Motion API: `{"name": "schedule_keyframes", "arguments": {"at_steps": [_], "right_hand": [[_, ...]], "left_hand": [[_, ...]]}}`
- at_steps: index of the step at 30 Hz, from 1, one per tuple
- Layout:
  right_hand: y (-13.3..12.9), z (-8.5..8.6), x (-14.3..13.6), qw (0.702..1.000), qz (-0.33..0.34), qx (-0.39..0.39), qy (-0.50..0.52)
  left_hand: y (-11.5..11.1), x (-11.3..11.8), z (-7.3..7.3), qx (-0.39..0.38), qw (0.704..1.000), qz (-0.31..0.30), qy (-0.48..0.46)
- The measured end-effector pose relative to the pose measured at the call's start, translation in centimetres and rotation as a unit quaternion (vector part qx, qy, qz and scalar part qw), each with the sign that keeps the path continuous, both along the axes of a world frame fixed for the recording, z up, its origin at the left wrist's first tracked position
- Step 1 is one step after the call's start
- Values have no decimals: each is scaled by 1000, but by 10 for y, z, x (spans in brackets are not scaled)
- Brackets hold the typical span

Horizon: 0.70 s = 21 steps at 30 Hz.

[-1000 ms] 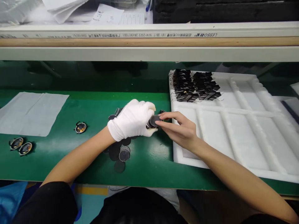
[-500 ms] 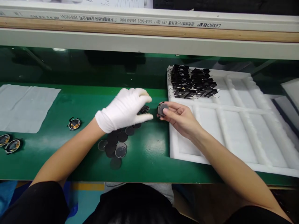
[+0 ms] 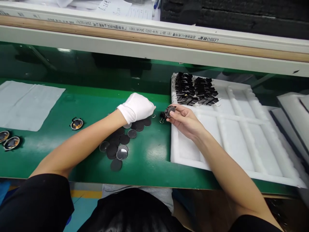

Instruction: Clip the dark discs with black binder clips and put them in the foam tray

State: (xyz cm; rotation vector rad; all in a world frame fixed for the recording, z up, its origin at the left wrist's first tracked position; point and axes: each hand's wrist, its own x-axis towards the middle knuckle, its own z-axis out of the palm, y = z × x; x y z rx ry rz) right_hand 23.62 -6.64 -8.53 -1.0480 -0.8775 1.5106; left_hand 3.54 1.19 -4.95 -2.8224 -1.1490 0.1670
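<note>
My right hand, bare, pinches a round dark disc part between thumb and fingers. A black binder clip with wire handles sits at the left edge of that part. To its left, my left hand wears a white glove and is closed, palm down, over the table. Its fingertips are hidden, and a small wire loop peeks out beneath them; what the fingers hold cannot be made out. Below the glove lie several loose discs, dark and clear, some overlapping.
On the right stands a white foam tray with several clipped black pieces in its far left compartments. Round framed parts and a pale sheet lie on the left. A white ledge runs along the back.
My left hand has gone from spread fingers to closed and turned palm down. The disc part in my right hand has tilted, and the binder clip on it shows more clearly.
</note>
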Motion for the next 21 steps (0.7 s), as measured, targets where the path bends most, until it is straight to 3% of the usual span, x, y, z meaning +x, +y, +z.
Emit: {"name": "schedule_keyframes", "arguments": {"at_steps": [4,8,12,21], "right_hand": [[-6,4,-7,998,55,27,-20],[-11,2,-13,990,122,62,-27],[-12,4,-12,984,138,97,-55],[-11,3,-6,969,178,109,-136]], "left_hand": [[-17,-20,-3,33,983,42,-175],[-33,-37,-7,-60,960,-25,-273],[-33,-46,-4,-110,958,-47,-262],[-39,-43,-2,-102,973,-12,-205]]}}
